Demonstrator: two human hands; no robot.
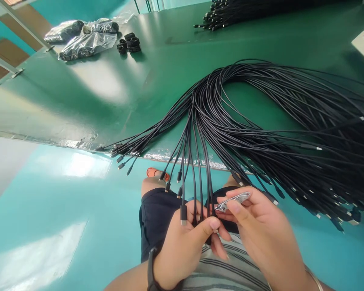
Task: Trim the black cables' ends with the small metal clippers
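Left hand (186, 244) pinches a few black cables (208, 180) near their ends, off the front edge of the bench (157, 72); right hand (263, 228) clamps silver clippers (238, 199) beside them. A small fan of plugs (117, 148) sits left, a dense bundle (321, 169) right, though how many are finished is hard to tell. Room opens across the bench's left.

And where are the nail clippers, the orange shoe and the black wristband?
Nail clippers (240, 198): head view, on the metal lever.
Orange shoe (153, 172): head view, on the upper.
Black wristband (150, 268): head view, on the strap.
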